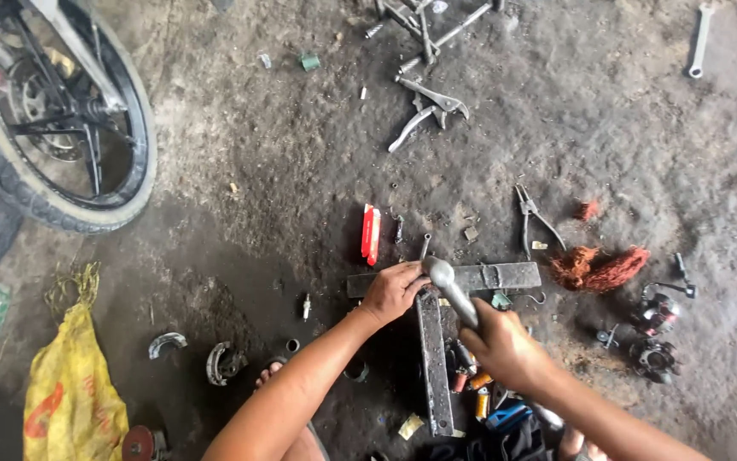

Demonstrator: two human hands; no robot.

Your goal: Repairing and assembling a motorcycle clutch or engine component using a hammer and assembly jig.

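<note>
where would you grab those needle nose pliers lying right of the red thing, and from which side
Probably by the two splayed handles, coming from above on the lower right. The pliers lie flat on the floor, nose pointing up-frame; the handles spread apart, with the copper wire tuft just beyond.

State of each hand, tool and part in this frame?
Left hand: resting on the T-shaped steel bar, steadying a small part.
Right hand: gripping the hammer, head down at the bar.
Locking pliers: lying open.
Long-nose pliers: lying open.
Motorcycle wheel: upright.
</note>
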